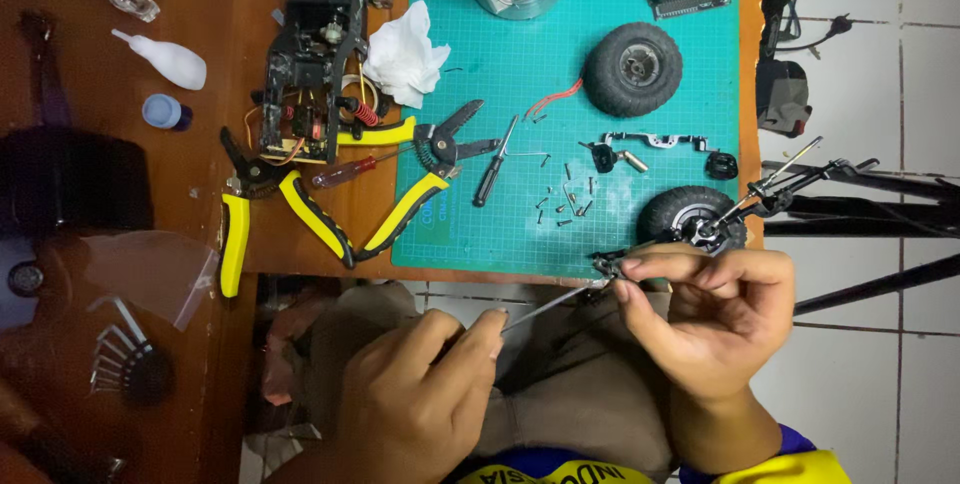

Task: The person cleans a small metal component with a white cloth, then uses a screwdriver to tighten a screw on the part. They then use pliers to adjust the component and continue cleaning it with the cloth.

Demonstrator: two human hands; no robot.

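Pinching small black part (pixel 606 265) between right fingers (pixel 655 266); left hand (pixel 420 384) driving screwdriver (pixel 548 308).

The thin steel screwdriver shaft (pixel 548 308) gleams smooth. The small black plastic car part (pixel 607 264) looks matt. The teal rubbery cutting mat (pixel 600 159) is matt over the glossy brown wooden table (pixel 190 184). The crumpled white tissue paper (pixel 404 56) looks soft, and the black rubber tyre (pixel 633 69) dull.
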